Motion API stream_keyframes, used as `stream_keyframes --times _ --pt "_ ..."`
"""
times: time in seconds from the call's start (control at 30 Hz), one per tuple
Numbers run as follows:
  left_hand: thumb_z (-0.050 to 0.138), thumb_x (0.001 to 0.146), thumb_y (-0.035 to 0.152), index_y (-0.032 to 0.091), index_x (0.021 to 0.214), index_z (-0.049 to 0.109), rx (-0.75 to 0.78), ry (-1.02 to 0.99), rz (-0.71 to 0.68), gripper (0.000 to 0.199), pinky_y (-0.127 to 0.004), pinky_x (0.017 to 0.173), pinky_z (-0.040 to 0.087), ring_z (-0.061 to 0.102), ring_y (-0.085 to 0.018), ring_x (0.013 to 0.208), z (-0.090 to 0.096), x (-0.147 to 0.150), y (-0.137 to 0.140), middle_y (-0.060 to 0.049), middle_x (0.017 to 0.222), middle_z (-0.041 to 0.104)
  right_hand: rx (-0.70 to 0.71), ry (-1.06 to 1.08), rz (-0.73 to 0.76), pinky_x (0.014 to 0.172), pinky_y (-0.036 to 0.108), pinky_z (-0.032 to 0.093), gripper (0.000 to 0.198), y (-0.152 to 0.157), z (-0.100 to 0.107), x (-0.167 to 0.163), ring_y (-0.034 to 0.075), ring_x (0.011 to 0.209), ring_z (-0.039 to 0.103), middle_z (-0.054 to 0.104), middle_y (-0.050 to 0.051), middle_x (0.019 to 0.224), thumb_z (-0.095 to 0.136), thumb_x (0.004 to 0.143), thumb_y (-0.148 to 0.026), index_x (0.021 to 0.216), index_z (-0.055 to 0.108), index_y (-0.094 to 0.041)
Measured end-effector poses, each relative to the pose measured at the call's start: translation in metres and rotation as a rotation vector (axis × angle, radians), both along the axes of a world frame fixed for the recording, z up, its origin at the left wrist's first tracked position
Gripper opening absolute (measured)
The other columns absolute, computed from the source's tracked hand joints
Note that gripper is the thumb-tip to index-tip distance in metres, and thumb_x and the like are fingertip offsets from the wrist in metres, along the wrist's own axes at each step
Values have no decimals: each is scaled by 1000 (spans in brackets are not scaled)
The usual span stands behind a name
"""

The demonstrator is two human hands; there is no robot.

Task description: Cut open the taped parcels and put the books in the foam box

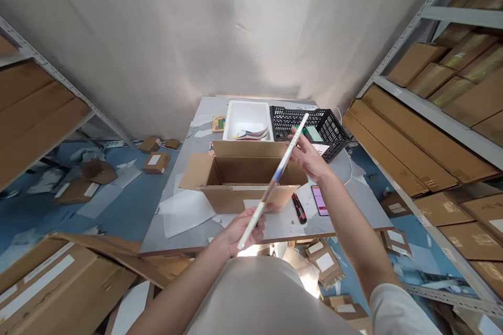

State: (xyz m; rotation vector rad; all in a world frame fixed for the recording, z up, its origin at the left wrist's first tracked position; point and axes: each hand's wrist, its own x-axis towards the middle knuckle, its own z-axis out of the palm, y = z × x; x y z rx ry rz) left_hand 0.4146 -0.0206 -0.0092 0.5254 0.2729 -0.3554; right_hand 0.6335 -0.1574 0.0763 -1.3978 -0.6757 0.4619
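A long, thin white item point(274, 180) with a blue patch near its middle slants above the table, seen edge-on, so its kind cannot be made out. My left hand point(244, 226) grips its lower end. Near the upper end, my right hand point(308, 158) holds it, fingertips against its side. Behind and below it stands an open cardboard box point(231, 199) with its flaps spread. To the right on the table lie a red and black box cutter point(299, 208) and a phone point(319, 200) with a lit screen.
Behind the box are a white bin point(248, 110) with booklets and a black plastic crate point(332, 128) holding a green item. White paper point(186, 212) lies on the table's left. Shelves of cartons point(424, 146) flank the right, and cartons and paper litter the blue floor.
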Motion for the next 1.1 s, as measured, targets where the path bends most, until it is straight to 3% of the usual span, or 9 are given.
stream_keyframes --times 0.07,0.13,0.23,0.33,0.47,0.53,0.77,1.0,1.1 --pt "68 75 27 14 106 64 -53 -32 -80 34 -18 49 36 41 -4 46 -3 -2 -3 4 60 50 -43 51 43 77 33 52 39 -3 -1 5 18 94 62 65 2 108 71 71 -41 107 60 -29" --pt "67 76 25 16 110 62 -8 -65 -91 36 -21 57 40 49 -7 55 -3 -4 -3 1 67 57 -60 72 69 68 29 52 29 -8 2 9 14 76 62 67 1 90 72 71 -38 95 62 -24" --pt "63 78 37 24 118 58 95 -121 82 42 -32 78 46 60 -19 90 1 -8 7 -6 95 66 -53 56 57 58 24 49 24 -13 11 11 10 62 58 64 -2 78 72 71 -35 89 62 -22" --pt "51 78 61 27 120 56 191 -184 273 54 -45 92 43 55 -28 113 4 -13 24 -8 117 63 -79 47 -1 54 23 47 23 -12 18 14 9 60 57 65 -2 78 72 71 -33 89 63 -20" --pt "63 74 53 19 108 61 575 -116 396 49 -42 88 50 64 -26 98 -5 -21 35 -9 106 68 -132 65 -74 53 23 48 27 -7 18 24 11 62 60 68 1 80 72 70 -32 92 64 -19" --pt "66 74 48 17 104 61 639 -45 437 43 -37 82 53 67 -22 89 -11 -23 33 -7 99 70 -124 97 -94 54 24 50 30 -5 17 27 12 64 62 70 2 81 72 70 -34 95 65 -19" --pt "70 70 47 16 98 60 497 55 517 43 -28 70 57 69 -16 75 -19 -24 26 -5 88 72 -121 189 -53 61 27 57 37 -7 18 32 14 71 67 72 5 90 69 74 -41 103 66 -19" --pt "70 71 45 18 98 60 460 75 518 40 -26 70 57 69 -13 72 -29 -16 28 -3 91 72 -280 105 66 47 24 56 49 -7 20 33 13 59 66 70 2 83 62 80 -38 126 52 -26" --pt "68 73 47 18 100 60 450 50 523 40 -29 75 56 69 -16 78 -26 -9 31 -5 94 72 -272 112 60 42 22 54 47 -2 16 40 12 51 64 69 1 75 62 80 -34 125 50 -26"
